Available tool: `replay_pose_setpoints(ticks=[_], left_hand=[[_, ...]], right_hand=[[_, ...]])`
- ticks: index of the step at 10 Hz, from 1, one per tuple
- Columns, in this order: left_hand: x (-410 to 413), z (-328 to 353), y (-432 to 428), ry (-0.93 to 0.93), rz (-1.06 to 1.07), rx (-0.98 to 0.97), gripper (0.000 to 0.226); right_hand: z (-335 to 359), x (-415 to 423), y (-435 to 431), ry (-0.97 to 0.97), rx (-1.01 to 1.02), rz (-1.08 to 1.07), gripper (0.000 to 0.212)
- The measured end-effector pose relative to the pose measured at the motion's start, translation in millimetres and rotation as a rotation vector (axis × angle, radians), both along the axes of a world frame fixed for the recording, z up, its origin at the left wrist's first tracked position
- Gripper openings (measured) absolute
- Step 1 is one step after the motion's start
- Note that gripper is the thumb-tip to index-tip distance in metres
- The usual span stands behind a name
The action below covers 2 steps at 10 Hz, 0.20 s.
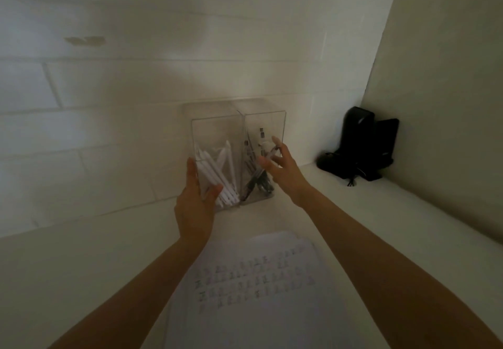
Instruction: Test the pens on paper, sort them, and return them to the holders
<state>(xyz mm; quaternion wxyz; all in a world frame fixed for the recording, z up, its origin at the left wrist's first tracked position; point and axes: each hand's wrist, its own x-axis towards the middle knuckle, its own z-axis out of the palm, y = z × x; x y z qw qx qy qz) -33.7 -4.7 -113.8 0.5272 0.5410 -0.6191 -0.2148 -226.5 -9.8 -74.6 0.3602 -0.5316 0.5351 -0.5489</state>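
Head view. Nearest the camera, a sheet of paper [253, 280] lay flat on the white table [81, 267], carrying several rows of small pen marks (too blurred to read). Both bare forearms reached forward over it, one along each edge of the sheet.

Beyond the paper, the left hand [194, 207] was at the left holder [215, 136], a clear, square, upright container. Its fingers [192, 174] lay straight and together along the holder's left wall, and the thumb [213, 192] rested across the lower front face. The fingers were not curled round anything. Inside this holder stood the white pens [217, 174], leaning at various angles.

The right hand [284, 170] was in front of the right holder [268, 125], a matching clear container touching the left one. Its fingers [277, 141] were spread and loosely extended, with nothing gripped. Whether the fingertips touched the holder's wall could not be told. The dark pens [255, 182] stood inside this holder, leaning toward its lower corner.

Farther right, well apart from the holders, a black device [359, 144] with a trailing cord sat in the corner of the table. Behind everything rose a white brick wall [109, 89], which met a plain side panel [449, 76] on the right.
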Motion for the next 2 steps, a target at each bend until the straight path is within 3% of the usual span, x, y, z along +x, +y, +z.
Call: replay_pose_setpoints(ticks=[2], left_hand=[[-1.2,5.3,6.8,-0.140,0.045,0.063,0.076]], right_hand=[[-0.2,3.9,-3.3,0.113,0.096,-0.036,0.070]])
